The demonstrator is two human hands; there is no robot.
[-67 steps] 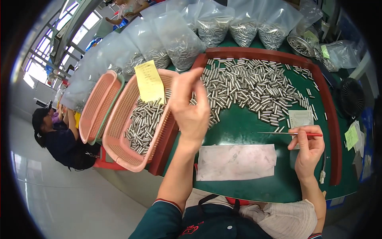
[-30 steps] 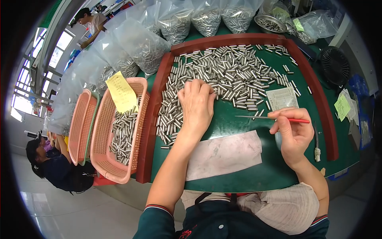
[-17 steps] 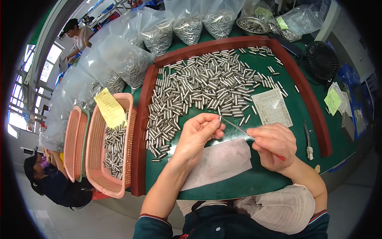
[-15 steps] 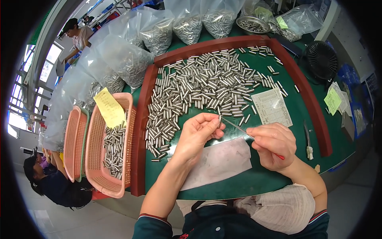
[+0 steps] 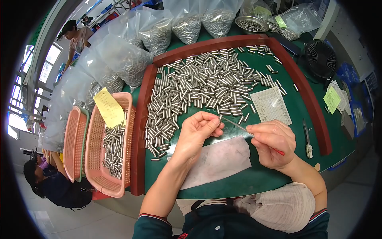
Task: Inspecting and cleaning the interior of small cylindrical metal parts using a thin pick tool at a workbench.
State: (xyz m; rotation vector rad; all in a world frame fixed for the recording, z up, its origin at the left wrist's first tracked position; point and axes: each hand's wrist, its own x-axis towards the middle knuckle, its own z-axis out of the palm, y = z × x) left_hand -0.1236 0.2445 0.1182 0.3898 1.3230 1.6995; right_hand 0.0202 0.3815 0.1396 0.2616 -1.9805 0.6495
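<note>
Item: small metal tube (image 5: 220,118), pinched in the fingers of the left hand (image 5: 197,133), at 6 o'clock of the heap of tubes (image 5: 203,85) on the green counter (image 5: 278,175). Right hand (image 5: 272,143) grips a thin rod (image 5: 238,126), tip meeting the tube's end. Step judged: probing the tube; next move calls for steady alignment.
</note>
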